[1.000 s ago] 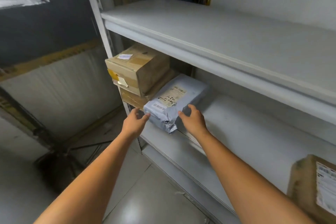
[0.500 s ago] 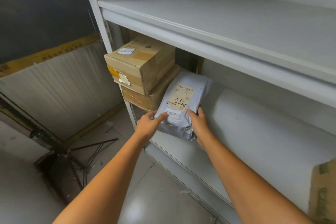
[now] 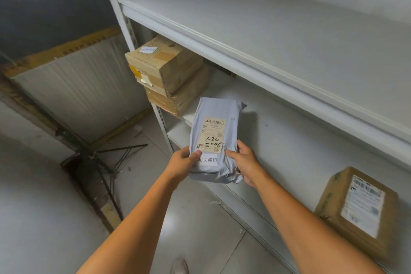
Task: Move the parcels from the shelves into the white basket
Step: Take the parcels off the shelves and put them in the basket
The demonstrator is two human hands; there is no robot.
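Pale grey metal shelves (image 3: 266,29) fill the right side, smooth and flat, above a glossy tiled floor (image 3: 200,218). Two brown cardboard boxes (image 3: 169,64), taped and creased, sit stacked at the left end of the lower shelf. A third box (image 3: 355,213) with a white printed sticker lies well apart at the right. A grey plastic parcel (image 3: 215,140) is held upright in front of the lower shelf; it is oblong and crinkled, with a handwritten paper label (image 3: 212,134). The left hand (image 3: 181,163) grips its lower left edge, thumb on the front and fingers curled behind. The right hand (image 3: 244,163) grips the lower right edge likewise.
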